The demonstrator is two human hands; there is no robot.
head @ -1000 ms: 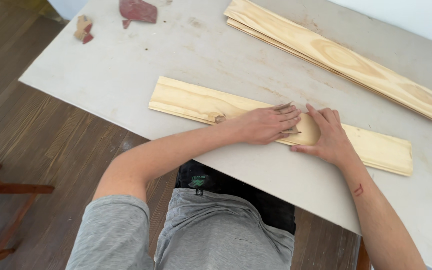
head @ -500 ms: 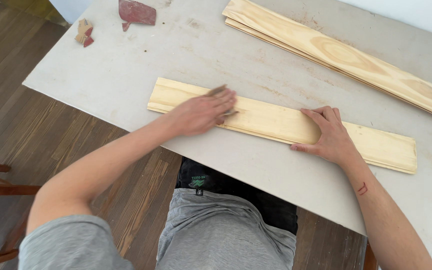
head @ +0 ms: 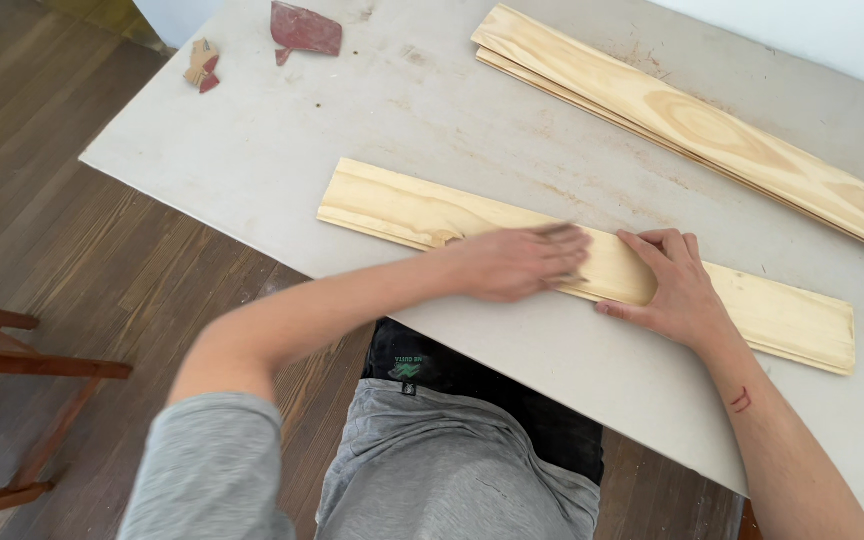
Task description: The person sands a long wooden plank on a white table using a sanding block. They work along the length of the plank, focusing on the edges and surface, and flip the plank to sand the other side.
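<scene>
While the left hand (head: 514,262) lies flat on the plank (head: 392,205), its fingers (head: 562,243) sit close together and pressed down over a small brownish sheet (head: 558,230) that peeks out past the fingertips; motion blur hides how firmly the sheet is gripped. Just beside it, the right hand (head: 677,292) rests palm down on the same plank, fingers (head: 674,243) slightly spread across the top face and thumb hooked over the near edge. Pale pine with a knot near the left wrist and a shallow groove along its length, the plank lies flat and slantwise near the front edge of the table (head: 252,150). More planks (head: 712,135) lie stacked at the far side, well apart. A red scrap (head: 304,30) and a smaller torn scrap (head: 202,65) lie at the far left corner. A wooden chair (head: 12,360) stands on the floor to the left.
</scene>
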